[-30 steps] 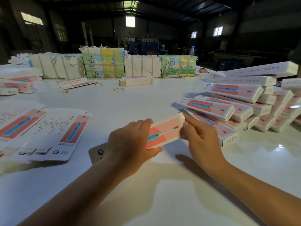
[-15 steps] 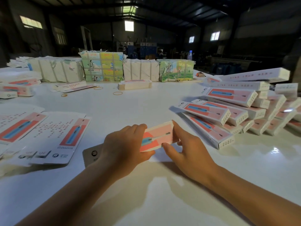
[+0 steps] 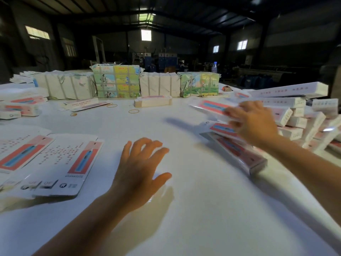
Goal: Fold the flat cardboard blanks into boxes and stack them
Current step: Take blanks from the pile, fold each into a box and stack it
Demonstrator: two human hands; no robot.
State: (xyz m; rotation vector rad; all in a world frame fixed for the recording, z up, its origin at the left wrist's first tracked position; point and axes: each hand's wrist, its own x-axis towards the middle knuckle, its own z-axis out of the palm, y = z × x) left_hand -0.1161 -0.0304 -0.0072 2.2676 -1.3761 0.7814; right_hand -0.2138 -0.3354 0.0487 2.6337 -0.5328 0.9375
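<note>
Over the white table [image 3: 184,209], left hand [image 3: 140,170] spread, empty; right hand [image 3: 252,122] gripping a folded box [image 3: 212,108].

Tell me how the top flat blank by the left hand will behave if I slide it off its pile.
The flat blank is a thin printed sheet, so it probably feels light and bends when lifted by one edge. It lies loosely on other sheets, so those may shift with it. The white table reflects light, so the sheet would likely glide easily.
</note>
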